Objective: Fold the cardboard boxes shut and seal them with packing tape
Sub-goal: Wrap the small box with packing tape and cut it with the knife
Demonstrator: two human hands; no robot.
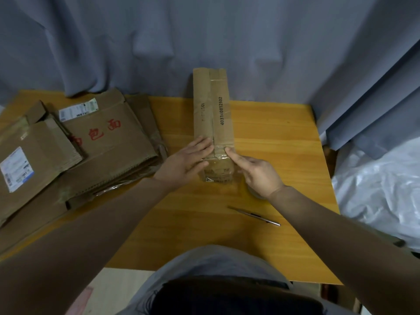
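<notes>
Flattened cardboard [109,142] is lying stacked on the left of the desk [272,133]. Left hand [188,160]: grip released, straight fingers pressing flat on the near top of the box [212,110]. Box is sitting mid-desk, long axis running away from the person, flaps closed. Clear tape [218,156] is wrapping over its near end. Right hand [256,171]: one digit is pressing the tape at the box's near top edge; remaining fingers curled under, grip cannot be told. A thin metal tool [254,215] is lying nearer the person, apart from the box.
</notes>
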